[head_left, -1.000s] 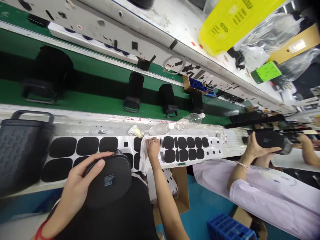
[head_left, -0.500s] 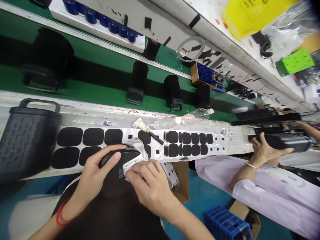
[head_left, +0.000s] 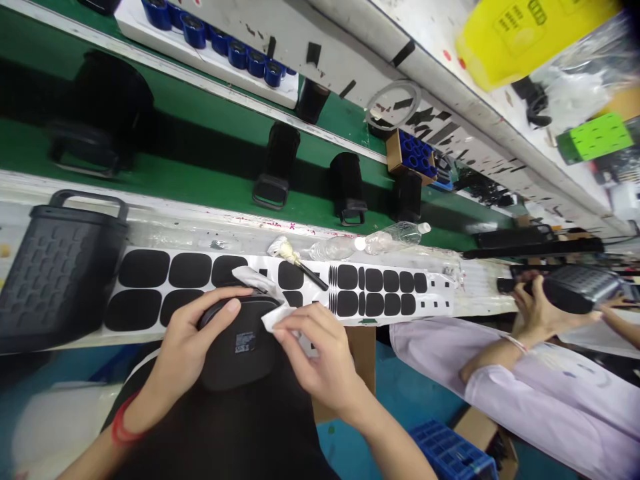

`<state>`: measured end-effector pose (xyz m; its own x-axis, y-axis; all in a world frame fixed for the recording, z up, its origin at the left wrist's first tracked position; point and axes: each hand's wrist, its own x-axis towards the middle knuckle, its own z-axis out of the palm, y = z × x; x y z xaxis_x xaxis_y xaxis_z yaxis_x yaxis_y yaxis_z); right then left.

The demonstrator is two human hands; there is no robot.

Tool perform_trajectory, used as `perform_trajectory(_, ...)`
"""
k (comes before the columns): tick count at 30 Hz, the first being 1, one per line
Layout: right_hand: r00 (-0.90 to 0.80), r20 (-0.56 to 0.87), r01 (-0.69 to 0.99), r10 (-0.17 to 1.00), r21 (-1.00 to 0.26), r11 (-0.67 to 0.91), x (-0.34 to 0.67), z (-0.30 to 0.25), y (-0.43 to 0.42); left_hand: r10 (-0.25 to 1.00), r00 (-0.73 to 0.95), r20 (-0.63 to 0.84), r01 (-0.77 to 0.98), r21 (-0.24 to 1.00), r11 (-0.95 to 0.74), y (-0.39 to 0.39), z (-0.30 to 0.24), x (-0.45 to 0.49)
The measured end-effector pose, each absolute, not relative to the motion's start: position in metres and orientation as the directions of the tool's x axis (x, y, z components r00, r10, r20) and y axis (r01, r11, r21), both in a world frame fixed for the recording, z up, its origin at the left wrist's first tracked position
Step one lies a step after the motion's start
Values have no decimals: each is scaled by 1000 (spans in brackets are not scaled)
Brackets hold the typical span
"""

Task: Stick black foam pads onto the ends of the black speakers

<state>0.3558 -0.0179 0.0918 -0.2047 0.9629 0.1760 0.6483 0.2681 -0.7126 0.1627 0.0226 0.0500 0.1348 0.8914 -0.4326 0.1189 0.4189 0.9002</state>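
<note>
My left hand (head_left: 187,350) is wrapped round a black rounded speaker unit (head_left: 241,345) held over my lap, its labelled face up. My right hand (head_left: 320,357) pinches a white backing sheet (head_left: 273,313) at the unit's right edge; the sheet curls up over the top of the unit. Just beyond lies a white liner strip (head_left: 440,293) carrying rows of black rounded pads (head_left: 190,270) along the bench.
A large black speaker with a handle (head_left: 57,267) stands at the left. A swab stick (head_left: 300,261) and two clear bottles (head_left: 395,235) lie on the bench. Black units ride the green conveyor (head_left: 200,193). At the right a co-worker's hands (head_left: 537,310) hold a dark unit. A blue crate (head_left: 450,453) sits below.
My right hand left the liner strip on the bench and came down to the black unit, bringing the white sheet with it. The camera tilted slightly.
</note>
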Motion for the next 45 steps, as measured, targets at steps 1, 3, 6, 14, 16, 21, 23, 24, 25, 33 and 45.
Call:
perform_trajectory(1,-144,169,608,975,-763,222,354,90,-19,890,127,-438,114,898,426,23,50,162)
perform_trajectory(3,-137,221,597,965,-759,259,351,85,-22,892,121,-436,106,899,425,23,51,162)
perform_trajectory(6,-283,337,702,898,-565,433,348,79,-25,900,114,-421,97,906,412,23,50,161)
perform_trajectory(14,-618,419,643,666,-219,734,343,83,-25,900,103,-425,124,903,412,24,50,156)
perform_trajectory(16,-626,419,650,658,-187,737,340,84,-26,894,111,-435,138,897,419,23,51,156)
perform_trajectory(21,-397,-16,637,918,-724,263,348,100,-20,893,156,-422,155,903,400,19,51,160)
perform_trajectory(23,-278,-224,485,934,-872,-66,353,105,-16,892,153,-426,155,901,405,19,51,162)
perform_trajectory(24,-205,-268,416,941,-895,-164,355,106,-16,890,148,-431,152,899,410,19,50,162)
perform_trajectory(25,-135,-268,369,954,-907,-202,356,105,-16,889,143,-436,146,897,416,19,50,163)
perform_trajectory(33,-438,262,736,860,-445,510,343,86,-41,899,139,-416,141,907,398,20,50,164)
perform_trajectory(45,-266,-58,605,962,-787,120,360,104,-34,901,204,-383,165,921,354,19,52,169)
